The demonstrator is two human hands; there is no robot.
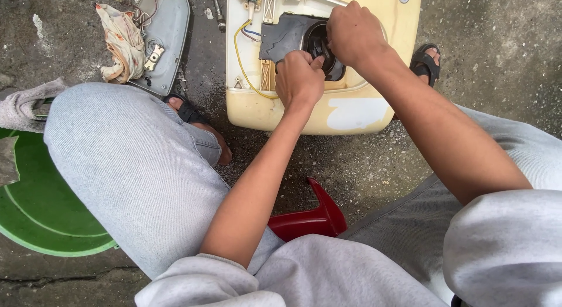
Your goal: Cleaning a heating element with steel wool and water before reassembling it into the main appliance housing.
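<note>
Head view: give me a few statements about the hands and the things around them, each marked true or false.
1. Both hands are on the black part set in the cream-coloured appliance casing. True: the left hand and right hand both grip the black part.
2. A green basin lies by the person's right knee. False: the green basin is at the left knee.
3. A yellow wire runs along the casing's left side. True.
4. The crumpled rag lies inside the casing. False: the rag rests on a grey cover on the ground.
</note>
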